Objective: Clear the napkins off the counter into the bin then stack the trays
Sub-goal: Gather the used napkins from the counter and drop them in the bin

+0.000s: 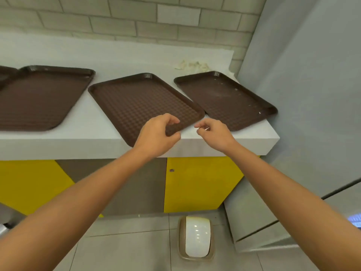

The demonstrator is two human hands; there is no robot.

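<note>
Forearms outstretched; left hand (158,134) fingers curl round middle tray (140,98) corner; right hand (214,133) pinches white scrap (206,129).

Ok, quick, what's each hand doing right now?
Left hand: curled over the middle tray's near corner; grip cannot be told.
Right hand: pinching a small white scrap.

Left tray (39,98), middle tray (144,102), right tray (224,100): dark brown moulded plastic, matt, floors embossed with a fine basket-weave grain. The right tray carries pale specks.
Tabletop (93,124): white, smooth, matt.
Napkins (192,65), 1 o'clock: crumpled off-white paper.
Wall (117,16), 12 o'clock: grey brick-pattern tiles, matt.
Cabinet fronts (195,182), 6 o'clock: smooth yellow and grey-brown panels, low sheen.
Floor (127,247): pale grey tiles, slight gloss.
Bin (180,237): tan plastic rim, glossy white lid.
White scrap (206,128) in the grip of the right hand (213,133): material unclear.
</note>
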